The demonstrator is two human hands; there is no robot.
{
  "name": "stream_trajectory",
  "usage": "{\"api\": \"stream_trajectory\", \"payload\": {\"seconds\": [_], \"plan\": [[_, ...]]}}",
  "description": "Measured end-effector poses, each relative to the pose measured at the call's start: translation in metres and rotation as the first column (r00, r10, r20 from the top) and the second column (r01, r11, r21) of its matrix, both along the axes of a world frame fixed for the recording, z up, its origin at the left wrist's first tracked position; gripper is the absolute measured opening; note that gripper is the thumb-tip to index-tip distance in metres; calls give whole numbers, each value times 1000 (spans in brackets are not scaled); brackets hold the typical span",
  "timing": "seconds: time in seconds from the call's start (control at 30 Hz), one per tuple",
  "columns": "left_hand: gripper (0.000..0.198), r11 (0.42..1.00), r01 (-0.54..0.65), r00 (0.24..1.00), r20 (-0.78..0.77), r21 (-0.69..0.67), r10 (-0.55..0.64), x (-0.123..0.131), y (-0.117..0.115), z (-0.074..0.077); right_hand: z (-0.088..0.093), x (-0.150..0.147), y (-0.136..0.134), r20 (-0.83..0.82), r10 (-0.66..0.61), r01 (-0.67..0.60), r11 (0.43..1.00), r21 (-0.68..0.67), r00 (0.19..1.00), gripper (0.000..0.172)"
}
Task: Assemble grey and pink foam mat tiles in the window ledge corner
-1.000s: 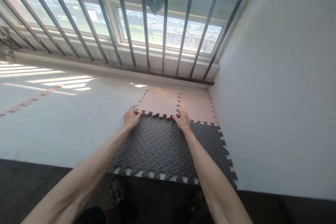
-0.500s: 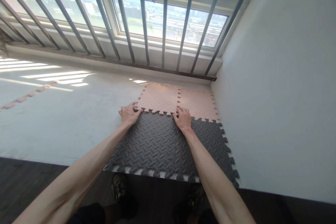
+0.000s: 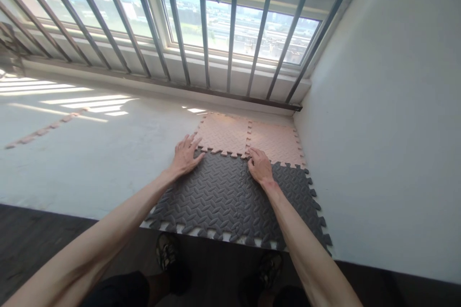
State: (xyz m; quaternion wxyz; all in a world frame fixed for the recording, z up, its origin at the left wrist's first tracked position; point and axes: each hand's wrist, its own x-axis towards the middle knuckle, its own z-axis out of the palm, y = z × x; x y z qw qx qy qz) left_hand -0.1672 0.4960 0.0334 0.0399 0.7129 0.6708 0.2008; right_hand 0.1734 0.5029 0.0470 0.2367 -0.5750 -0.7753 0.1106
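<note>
Interlocking foam tiles lie in the right corner of a white ledge [image 3: 90,163]. Two pink tiles [image 3: 223,133] sit at the back by the window. Two dark grey tiles [image 3: 212,194] join them at the front. My left hand [image 3: 186,156] lies flat with spread fingers on the far left corner of the left grey tile, at its seam with the pink one. My right hand [image 3: 260,165] presses fingertips on the seam where all the tiles meet. Neither hand holds anything.
Slanted metal bars [image 3: 201,33] fence the window behind the ledge. A white wall [image 3: 382,120] borders the tiles on the right. A thin pink edge strip [image 3: 43,130] lies far left on the ledge. My shoes [image 3: 167,254] stand on dark floor below.
My left hand has opened flat and slid onto the grey tile's corner. My right hand has shifted slightly along the seam. The view has drifted a little to the left.
</note>
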Motion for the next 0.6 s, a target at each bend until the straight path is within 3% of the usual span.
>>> {"api": "stream_trajectory", "payload": {"seconds": [0.1,0.23,0.47,0.6], "plan": [[69,980,188,981,-27,-68,-190,0,-7,-7,-9,3,-15,37,156,-156,988,-8,987,56],[77,979,160,986,-22,-130,-164,-1,-4,-16,-14,-3,-26,105,179,-178,984,-21,978,58],[99,971,193,976,-72,-139,-204,7,-9,-19,9,-33,-15,177,158,-154,987,-35,971,57],[102,957,236,966,-63,-166,-250,7,-14,-16,0,-55,-18,172,202,-183,976,-120,964,70]]}}
